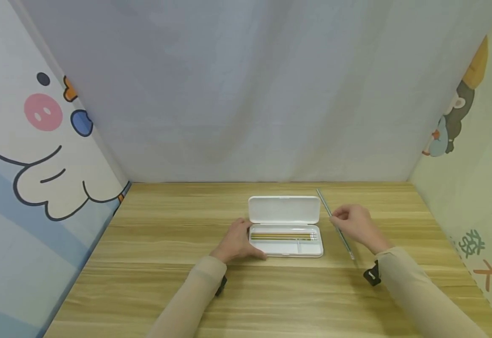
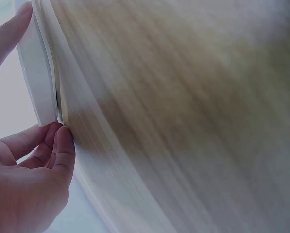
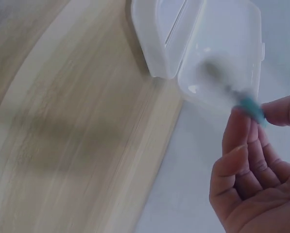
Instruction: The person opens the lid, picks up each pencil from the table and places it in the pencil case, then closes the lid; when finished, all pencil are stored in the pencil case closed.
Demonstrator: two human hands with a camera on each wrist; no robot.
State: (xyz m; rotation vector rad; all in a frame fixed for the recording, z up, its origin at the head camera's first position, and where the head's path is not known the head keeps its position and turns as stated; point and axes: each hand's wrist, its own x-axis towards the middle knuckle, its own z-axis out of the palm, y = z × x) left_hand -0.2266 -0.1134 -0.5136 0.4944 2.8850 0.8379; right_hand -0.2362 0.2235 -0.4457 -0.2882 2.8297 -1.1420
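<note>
An open white pencil case (image 1: 271,248) lies on the table with its lid (image 1: 284,210) raised at the back. Several pencils (image 1: 281,236) lie side by side in its rear compartment. My left hand (image 1: 234,241) grips the case's left end, thumb along the front and fingers behind. In the left wrist view those fingers meet the edge of the white case (image 2: 38,68). To the right of the case, my right hand (image 1: 355,223) pinches a greenish pencil (image 1: 326,204) between thumb and fingers, held slanted. That pencil (image 3: 251,110) appears blurred in the right wrist view.
The wood-grain table (image 1: 165,281) extends around the case on all sides. A pale curtain (image 1: 229,94) hangs along its far edge. Cartoon-printed panels stand at the left (image 1: 38,188) and right (image 1: 474,188).
</note>
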